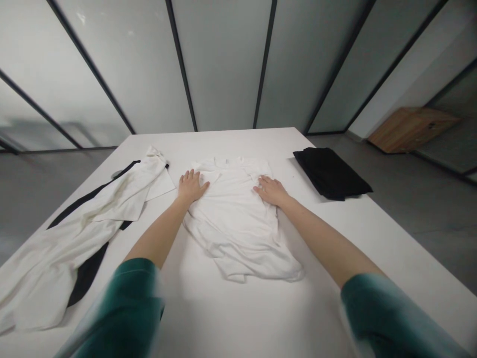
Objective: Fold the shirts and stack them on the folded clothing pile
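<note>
A white T-shirt (234, 219) lies spread on the white table (231, 318), its collar at the far end and its lower hem rumpled toward me. My left hand (191, 187) rests flat on the shirt's left shoulder area, fingers stretched out. On the shirt's right shoulder area my right hand (271, 190) lies flat, fingers extended too. Neither hand holds anything. Both forearms are bare, with green sleeves pushed up near the camera.
A pile of white and black garments (93, 219) sprawls along the table's left side. A folded black cloth (330, 172) sits at the far right of the table. Frosted glass walls stand behind, and a wooden box (410, 128) lies on the floor at right.
</note>
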### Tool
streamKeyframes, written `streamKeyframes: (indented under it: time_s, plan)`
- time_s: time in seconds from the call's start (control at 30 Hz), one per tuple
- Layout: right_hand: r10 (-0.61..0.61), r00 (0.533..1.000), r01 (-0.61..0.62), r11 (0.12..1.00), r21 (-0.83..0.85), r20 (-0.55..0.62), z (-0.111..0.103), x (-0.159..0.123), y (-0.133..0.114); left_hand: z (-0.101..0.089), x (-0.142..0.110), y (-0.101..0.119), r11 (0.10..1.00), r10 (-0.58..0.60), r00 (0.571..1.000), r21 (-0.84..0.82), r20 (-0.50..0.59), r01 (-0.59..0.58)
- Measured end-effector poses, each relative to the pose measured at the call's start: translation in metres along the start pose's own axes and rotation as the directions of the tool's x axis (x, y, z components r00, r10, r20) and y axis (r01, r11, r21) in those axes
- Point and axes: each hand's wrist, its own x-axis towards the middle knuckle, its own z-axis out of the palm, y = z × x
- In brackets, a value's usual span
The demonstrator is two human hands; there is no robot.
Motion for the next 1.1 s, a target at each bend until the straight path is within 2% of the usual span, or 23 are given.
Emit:
streamKeyframes:
  time_s: [0.07,0.1,0.23,0.37,0.57,0.77,0.83,0.93,1.0,1.1]
  plan:
    - [0.04,0.999,-0.04,0.999,0.002,0.012,-0.004,0.006,0.0,-0.008,-0.005,0.009,1.0,-0.019,0.997,-0.024,-0.078,0.017]
    - [0.06,0.998,-0.06,0.998,0.0,-0.004,-0.005,0.006,-0.003,-0.011,-0.01,0.014,0.999,-0.023,0.996,-0.032,-0.083,0.021]
    - [0.097,0.993,-0.097,0.995,0.009,-0.07,-0.001,-0.006,-0.024,-0.012,-0.037,0.035,0.999,-0.026,0.998,-0.04,0.051,0.028]
    - [0.136,0.99,-0.137,0.99,0.038,0.026,0.012,-0.013,-0.038,0.002,-0.051,0.044,0.997,-0.065,0.983,-0.027,0.17,0.07]
    - [0.117,0.991,-0.12,0.992,0.042,0.071,0.014,0.014,-0.025,0.013,-0.025,0.039,0.998,-0.059,0.982,-0.009,0.181,0.062]
    - [0.019,0.998,-0.02,1.0,0.012,0.057,0.008,0.045,-0.007,0.012,0.009,0.029,0.999,0.032,0.98,0.009,0.197,-0.035]
    - [0.006,1.0,-0.006,1.0,0.011,0.025,0.006,0.051,-0.001,0.01,0.015,0.027,0.998,0.068,0.984,0.0,0.167,-0.069]
    - [0.009,0.993,-0.007,1.0,0.017,-0.116,0.001,0.049,0.008,0.002,0.013,0.022,0.996,0.084,0.996,-0.028,0.019,-0.083]
    - [-0.01,0.976,0.016,1.0,0.022,-0.219,-0.003,0.035,0.013,-0.005,0.002,0.016,0.997,0.054,0.995,-0.059,-0.078,-0.059]
    - [-0.018,0.961,0.03,0.999,0.037,-0.276,-0.009,-0.003,0.019,-0.017,-0.027,-0.001,0.996,-0.031,0.995,-0.082,-0.096,0.023]
